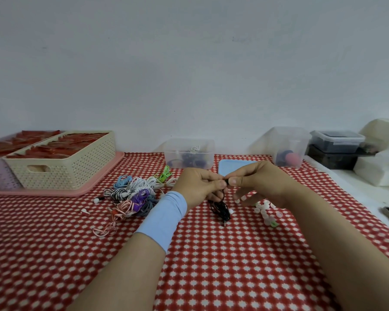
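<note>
**Black earphone cable (219, 208) pinched between both grips**

We hold the black earphone cable over the middle of the worktop (211, 277), its upper end caught right where our two thumbs meet. The left grip (195, 187) has its fingers curled round the cord with the thumb pressed on top. The right grip (256, 182) pinches the small dark tip of the same cable between thumb and forefinger, its other fingers loosely bent. Below the hands the thin, rubbery cord hangs in a loose tangle, and its plug end touches the cloth.

We count one black cable in hand. Just left of the left grip lies one heap of coiled cables (135, 194) in blue, white, green, purple, grey, striped black-and-white and pink. Under the right grip sits a small scatter of soft white ear tips (265, 209), too bunched to count.

Farther back we count two cream perforated baskets (61, 173) on one pink tray (99, 187), two clear plastic boxes (189, 156), one flat blue lid (231, 167) and two stacked dark boxes (337, 142). The cloth is red with small white star-like shapes.
</note>
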`<state>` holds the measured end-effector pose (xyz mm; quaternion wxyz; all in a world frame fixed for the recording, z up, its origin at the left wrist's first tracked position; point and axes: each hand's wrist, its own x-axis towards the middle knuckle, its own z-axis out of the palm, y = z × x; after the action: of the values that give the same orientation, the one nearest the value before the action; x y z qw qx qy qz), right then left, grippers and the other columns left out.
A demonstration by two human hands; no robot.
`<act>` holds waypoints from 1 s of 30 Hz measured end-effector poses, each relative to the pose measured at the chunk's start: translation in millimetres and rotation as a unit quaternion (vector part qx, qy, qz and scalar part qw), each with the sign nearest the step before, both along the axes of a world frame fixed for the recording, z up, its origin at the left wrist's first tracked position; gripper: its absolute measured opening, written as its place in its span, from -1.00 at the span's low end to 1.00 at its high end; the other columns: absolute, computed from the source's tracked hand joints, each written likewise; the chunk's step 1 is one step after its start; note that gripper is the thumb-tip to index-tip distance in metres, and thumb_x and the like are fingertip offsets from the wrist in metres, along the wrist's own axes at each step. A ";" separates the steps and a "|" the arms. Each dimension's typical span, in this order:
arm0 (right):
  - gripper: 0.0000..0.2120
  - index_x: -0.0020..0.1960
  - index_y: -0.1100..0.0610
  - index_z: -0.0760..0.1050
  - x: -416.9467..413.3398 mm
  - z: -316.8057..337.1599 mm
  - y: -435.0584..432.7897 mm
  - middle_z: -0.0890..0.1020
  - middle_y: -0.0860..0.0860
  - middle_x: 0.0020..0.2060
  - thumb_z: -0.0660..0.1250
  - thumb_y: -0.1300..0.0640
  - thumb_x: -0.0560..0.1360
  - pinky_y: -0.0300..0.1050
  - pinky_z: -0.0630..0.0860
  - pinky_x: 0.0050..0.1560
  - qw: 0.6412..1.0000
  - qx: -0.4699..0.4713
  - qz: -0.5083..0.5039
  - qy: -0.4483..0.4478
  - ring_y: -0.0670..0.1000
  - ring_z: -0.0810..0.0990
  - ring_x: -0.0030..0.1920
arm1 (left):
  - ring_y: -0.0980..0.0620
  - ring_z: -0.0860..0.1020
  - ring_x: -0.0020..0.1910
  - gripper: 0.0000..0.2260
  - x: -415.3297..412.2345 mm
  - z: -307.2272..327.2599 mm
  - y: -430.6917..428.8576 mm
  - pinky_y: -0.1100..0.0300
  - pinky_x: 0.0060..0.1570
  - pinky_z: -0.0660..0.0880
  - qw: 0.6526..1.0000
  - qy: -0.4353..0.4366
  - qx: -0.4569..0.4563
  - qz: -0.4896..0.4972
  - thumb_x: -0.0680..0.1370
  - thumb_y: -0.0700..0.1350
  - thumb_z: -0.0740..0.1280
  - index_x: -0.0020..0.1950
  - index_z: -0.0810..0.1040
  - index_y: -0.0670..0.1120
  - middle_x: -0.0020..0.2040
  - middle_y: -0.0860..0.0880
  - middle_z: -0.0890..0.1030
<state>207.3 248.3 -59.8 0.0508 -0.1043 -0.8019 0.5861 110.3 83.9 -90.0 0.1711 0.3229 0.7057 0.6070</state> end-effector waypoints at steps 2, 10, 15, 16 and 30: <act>-0.88 0.02 0.14 0.73 -0.2 0.1 0.7 0.75 0.08 -0.11 0.46 0.20 0.51 -0.10 0.64 -0.22 1.000 -0.014 -0.008 -0.009 0.04 0.73 -0.19 | 0.08 0.64 -0.36 -0.90 1.3 0.5 1.1 0.28 -0.31 0.58 1.000 0.007 0.001 0.003 0.52 -0.32 0.40 0.00 0.67 -0.25 -0.28 -0.08 0.69; -0.91 -0.02 0.17 0.71 -2.7 -2.9 -2.5 0.75 0.08 -0.17 0.49 0.23 0.48 -0.07 0.66 -0.25 0.996 -0.071 -0.041 -0.043 0.00 0.70 -0.29 | -0.02 0.68 -0.28 -0.91 2.9 -3.5 5.2 0.14 -0.17 0.64 0.999 0.013 0.003 0.032 0.51 -0.30 0.43 -0.05 0.68 -0.15 -0.26 -0.11 0.70; -0.96 -0.07 0.17 0.70 -2.9 -3.2 -7.9 0.74 0.10 -0.23 0.49 0.20 0.49 0.02 0.69 -0.23 0.996 0.003 -0.065 0.056 0.04 0.70 -0.30 | -0.01 0.69 -0.24 -0.90 3.3 -2.8 5.4 0.16 -0.19 0.64 0.998 -0.031 0.040 0.041 0.53 -0.28 0.40 0.02 0.67 -0.20 -0.20 -0.13 0.71; -0.95 -0.07 0.16 0.71 -3.4 -3.6 -9.5 0.74 0.10 -0.24 0.48 0.19 0.51 0.00 0.69 -0.27 0.994 0.029 -0.065 0.078 0.04 0.69 -0.31 | 0.01 0.69 -0.25 -0.90 3.3 -2.1 5.4 0.20 -0.22 0.62 0.997 -0.040 0.047 0.044 0.54 -0.27 0.39 0.02 0.67 -0.20 -0.20 -0.11 0.72; -0.88 -0.02 0.17 0.72 -12.1 -5.6 -22.0 0.65 -0.09 -0.35 0.40 0.19 0.58 -0.43 0.41 -0.39 0.936 0.250 -0.121 0.218 -0.28 0.53 -0.46 | 0.07 0.65 -0.32 -0.92 9.0 4.8 12.0 0.27 -0.29 0.59 0.983 -0.057 0.138 0.104 0.53 -0.30 0.41 -0.09 0.68 -0.16 -0.28 -0.05 0.70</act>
<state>195.3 226.3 -65.4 0.3189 -0.0539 -0.8732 0.3647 119.3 95.9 -85.3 0.1008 0.2337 0.6339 0.7304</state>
